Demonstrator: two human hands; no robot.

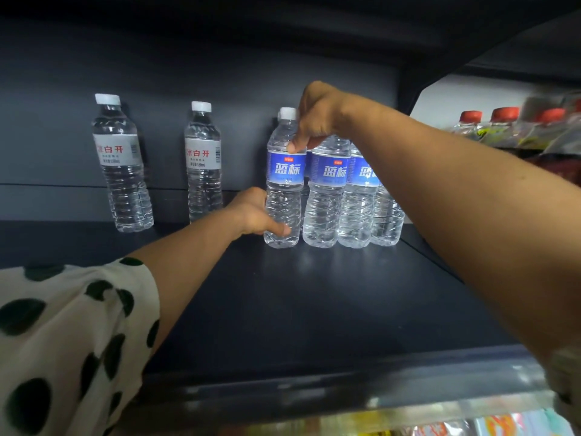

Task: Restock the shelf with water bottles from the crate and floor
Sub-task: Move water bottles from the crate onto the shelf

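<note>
The right hand (pixel 314 116) is covering the tops of the blue-label bottles behind the leftmost one, so their caps are not showing, and its fingers are curling down over the cluster with the thumb pressing on the shoulder of the leftmost blue-label bottle (pixel 284 177); whether those fingers are actually gripping the second blue-label bottle (pixel 327 190) is hard to tell. The left hand (pixel 254 215) is wrapping around the lower body of that same leftmost bottle, thumb lying across its front near the base, while the bottle is standing upright on the dark shelf (pixel 314 303). A further cap edge is peeking out just behind its white cap, and at least one more bottle is partly hiding at the back, so the blue-label group is numbering four in front with probably one or two more behind. The third (pixel 358 196) and fourth (pixel 388 221) are standing touching in a tight row to the right.

Two white-label bottles are standing apart to the left, one far left (pixel 121 165) and one nearer the middle (pixel 202 162). Red-capped bottles (pixel 503 121), three counted, are sitting blurred on the neighbouring shelf at right. A polka-dot sleeve (pixel 63 341) is filling the lower left corner, and colourful packaging at the bottom edge is too blurred to identify.
</note>
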